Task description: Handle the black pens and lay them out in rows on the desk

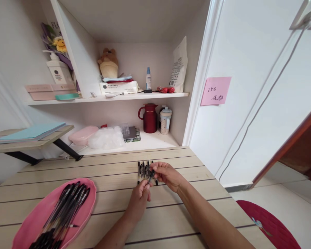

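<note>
Both hands meet over the table around one black-and-clear pen [151,175]. My left hand [140,195] pinches its lower end, while the fingers of my right hand [168,175] close on the upper end. Just beyond them, several slim pens [138,172] lie side by side on the wood, partly covered by my hands. Dark oval pieces [141,171] with pale markings sit among those pens; what they are I cannot make out. To the left, a pink scalloped tray [89,204] holds a pile of black-capped pens [67,204].
The slatted wooden table [114,221] reaches back to a white shelf unit [114,99]. A dark red jug [150,119], a pale cup [166,121] and a clear plastic bag [106,137] stand there. A small raised stand [62,133] is at left; a red stool [266,224] is at right.
</note>
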A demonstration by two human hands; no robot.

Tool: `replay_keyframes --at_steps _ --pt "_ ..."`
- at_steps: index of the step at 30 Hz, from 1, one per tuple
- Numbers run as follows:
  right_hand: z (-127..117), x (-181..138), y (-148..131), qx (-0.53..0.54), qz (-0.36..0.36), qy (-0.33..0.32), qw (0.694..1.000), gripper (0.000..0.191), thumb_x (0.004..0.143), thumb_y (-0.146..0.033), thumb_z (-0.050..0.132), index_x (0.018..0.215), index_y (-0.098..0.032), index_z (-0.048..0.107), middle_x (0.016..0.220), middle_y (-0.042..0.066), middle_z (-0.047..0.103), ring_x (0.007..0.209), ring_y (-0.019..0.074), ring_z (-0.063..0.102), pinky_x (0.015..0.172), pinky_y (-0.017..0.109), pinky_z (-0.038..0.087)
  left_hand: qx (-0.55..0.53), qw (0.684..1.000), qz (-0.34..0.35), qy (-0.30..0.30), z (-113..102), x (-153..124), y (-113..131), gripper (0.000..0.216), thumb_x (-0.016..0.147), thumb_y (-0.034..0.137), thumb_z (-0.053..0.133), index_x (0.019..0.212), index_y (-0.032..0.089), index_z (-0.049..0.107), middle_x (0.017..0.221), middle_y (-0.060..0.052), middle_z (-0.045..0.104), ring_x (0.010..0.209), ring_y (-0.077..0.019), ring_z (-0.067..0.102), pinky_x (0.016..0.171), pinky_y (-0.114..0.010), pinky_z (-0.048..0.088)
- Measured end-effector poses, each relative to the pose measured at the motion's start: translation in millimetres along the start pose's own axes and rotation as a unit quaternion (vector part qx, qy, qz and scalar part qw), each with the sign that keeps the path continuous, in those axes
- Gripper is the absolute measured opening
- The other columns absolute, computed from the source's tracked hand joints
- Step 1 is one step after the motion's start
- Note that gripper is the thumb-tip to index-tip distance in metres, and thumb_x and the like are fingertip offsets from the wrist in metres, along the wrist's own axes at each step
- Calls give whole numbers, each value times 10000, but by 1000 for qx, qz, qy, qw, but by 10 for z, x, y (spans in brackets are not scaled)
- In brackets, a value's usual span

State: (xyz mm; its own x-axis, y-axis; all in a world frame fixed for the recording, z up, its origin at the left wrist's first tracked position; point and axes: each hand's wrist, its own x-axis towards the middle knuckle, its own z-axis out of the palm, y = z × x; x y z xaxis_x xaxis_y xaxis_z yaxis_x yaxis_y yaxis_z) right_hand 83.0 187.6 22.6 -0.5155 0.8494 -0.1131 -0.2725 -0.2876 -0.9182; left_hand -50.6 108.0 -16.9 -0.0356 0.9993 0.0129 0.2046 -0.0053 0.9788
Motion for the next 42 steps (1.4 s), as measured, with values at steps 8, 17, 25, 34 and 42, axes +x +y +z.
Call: replay_keyframes --at_steps 8,17,25,34,42 --pt "0 -4 -17 -22 2 6 1000 291 529 -333 727 689 -153 563 522 -43 516 431 47 406 396 182 196 8 1000 2 -5 3 -2 5 352 792 417 389 969 143 524 495 65 411 407 -80 289 428 -194 233" --pt "-12 -11 -34 -31 -6 12 999 274 552 -331 710 694 -156 555 540 -46 525 427 43 411 389 181 190 16 1000 10 -5 3 9 -14 356 792 419 388 960 141 532 489 65 416 409 -82 291 438 -198 241" --pt "-37 -1 -21 -37 -8 6 999 263 554 -327 706 668 -153 544 520 -52 507 411 37 391 389 179 193 34 999 15 -4 2 8 -12 363 792 423 380 956 139 536 486 64 418 415 -84 302 446 -202 253" --pt "-108 50 -33 -118 -43 43 991 232 620 -365 631 667 -171 512 532 -34 530 440 67 433 405 191 240 27 999 17 -6 0 12 -6 345 790 407 388 943 137 539 488 62 419 419 -82 309 443 -198 252" --pt "-344 153 96 -597 -87 259 754 188 709 -249 513 875 -179 565 791 54 630 751 175 563 613 252 339 3 1000 -12 1 8 29 -31 371 777 429 395 968 143 536 475 71 412 383 -73 268 416 -198 226"
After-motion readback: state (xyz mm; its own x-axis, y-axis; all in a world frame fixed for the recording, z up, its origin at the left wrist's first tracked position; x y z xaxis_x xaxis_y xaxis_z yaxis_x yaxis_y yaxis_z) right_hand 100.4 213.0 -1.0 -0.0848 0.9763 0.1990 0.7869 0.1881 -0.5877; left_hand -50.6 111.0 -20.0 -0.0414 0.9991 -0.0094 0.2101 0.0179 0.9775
